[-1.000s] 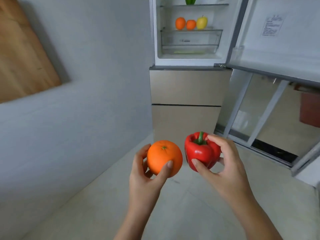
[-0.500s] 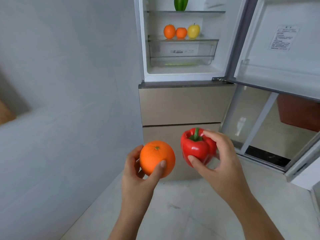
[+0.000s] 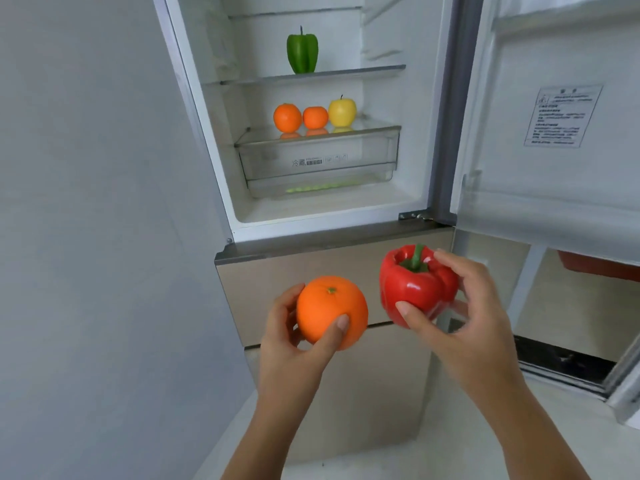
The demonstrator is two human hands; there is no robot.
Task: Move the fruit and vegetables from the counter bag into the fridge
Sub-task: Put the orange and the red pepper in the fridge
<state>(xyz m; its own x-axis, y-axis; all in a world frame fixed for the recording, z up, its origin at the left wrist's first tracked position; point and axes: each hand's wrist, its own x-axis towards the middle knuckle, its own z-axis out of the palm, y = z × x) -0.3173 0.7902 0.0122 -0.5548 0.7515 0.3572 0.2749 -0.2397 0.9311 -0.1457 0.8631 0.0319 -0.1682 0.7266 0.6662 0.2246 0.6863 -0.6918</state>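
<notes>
My left hand [image 3: 294, 348] grips a large orange [image 3: 329, 310] in front of the fridge's lower drawers. My right hand [image 3: 471, 327] holds a red bell pepper [image 3: 415, 285], stem up, just right of the orange. The fridge [image 3: 381, 209] stands open ahead. A green bell pepper [image 3: 302, 53] stands on its upper glass shelf. Two oranges [image 3: 287, 117] and a yellow apple [image 3: 342, 111] sit side by side on the shelf below. The counter bag is out of view.
The fridge door [image 3: 554, 116] is swung open to the right, with a label on its inner face. A clear crisper drawer [image 3: 318, 161] sits under the fruit shelf. A grey wall [image 3: 86, 237] runs close along the left. Beige drawer fronts [image 3: 277, 292] lie below the open compartment.
I have come closer to the fridge, which now fills more of the view. Both hands, still holding the orange and the red pepper, have risen slightly toward the open compartment.
</notes>
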